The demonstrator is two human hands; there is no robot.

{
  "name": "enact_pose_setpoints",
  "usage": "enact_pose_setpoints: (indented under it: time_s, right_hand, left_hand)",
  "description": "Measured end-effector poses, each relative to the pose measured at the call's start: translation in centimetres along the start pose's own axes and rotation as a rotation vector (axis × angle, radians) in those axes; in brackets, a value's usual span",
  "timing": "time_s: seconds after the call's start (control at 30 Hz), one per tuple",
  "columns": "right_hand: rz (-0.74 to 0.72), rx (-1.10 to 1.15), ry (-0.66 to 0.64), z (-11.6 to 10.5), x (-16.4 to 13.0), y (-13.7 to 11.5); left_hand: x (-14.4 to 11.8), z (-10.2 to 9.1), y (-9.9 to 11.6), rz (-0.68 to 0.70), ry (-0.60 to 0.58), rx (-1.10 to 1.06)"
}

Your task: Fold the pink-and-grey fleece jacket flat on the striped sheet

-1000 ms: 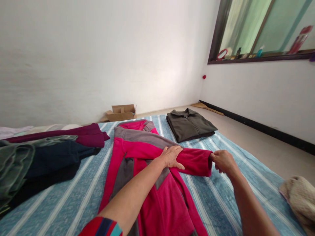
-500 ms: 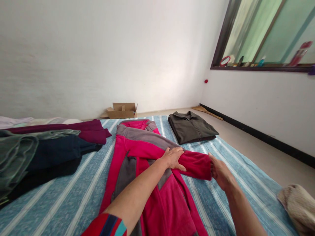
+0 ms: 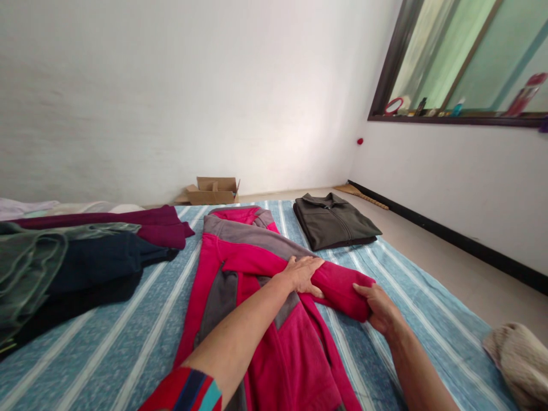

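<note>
The right hand has dropped from pinching the cuff to cupping the sleeve end from below, turning it inward. The left hand stays pressed flat on the sleeve, mid-jacket, which lies spread on the striped blanket; a fold looks begun.

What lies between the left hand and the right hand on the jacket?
In the head view, only the pink jacket's sleeve spans from the left hand to the right hand, which grips its cuff end.

The left hand presses flat on the red jacket; the right hand grips its sleeve end.
</note>
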State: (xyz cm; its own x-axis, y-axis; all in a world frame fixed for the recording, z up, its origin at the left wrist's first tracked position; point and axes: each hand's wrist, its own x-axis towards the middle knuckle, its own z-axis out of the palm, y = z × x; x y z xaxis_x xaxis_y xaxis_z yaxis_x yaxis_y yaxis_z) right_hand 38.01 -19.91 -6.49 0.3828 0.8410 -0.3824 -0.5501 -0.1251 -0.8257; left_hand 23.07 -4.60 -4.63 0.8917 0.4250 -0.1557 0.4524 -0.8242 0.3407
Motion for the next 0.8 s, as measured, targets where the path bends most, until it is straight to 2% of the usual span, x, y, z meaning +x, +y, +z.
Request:
enact_pose_setpoints:
  time_s: [0.17,0.43,0.67,0.8]
  right_hand:
    - [-0.015,-0.044,-0.043,-0.06,-0.35,-0.43]
    - [-0.011,-0.078,-0.032,-0.12,-0.87,-0.76]
    - [-0.014,-0.107,-0.049,-0.22,-1.06,-0.84]
    - [-0.015,-0.134,-0.067,-0.55,-1.06,-0.68]
  left_hand:
    - [0.27,0.06,-0.34,0.024,-0.068,0.017]
    - [-0.09,0.62,-0.46,0.041,0.008,0.041]
    - [0.37,0.61,-0.59,0.016,-0.107,0.066]
    - [0.07,0.85,-0.58,0.030,-0.067,0.046]
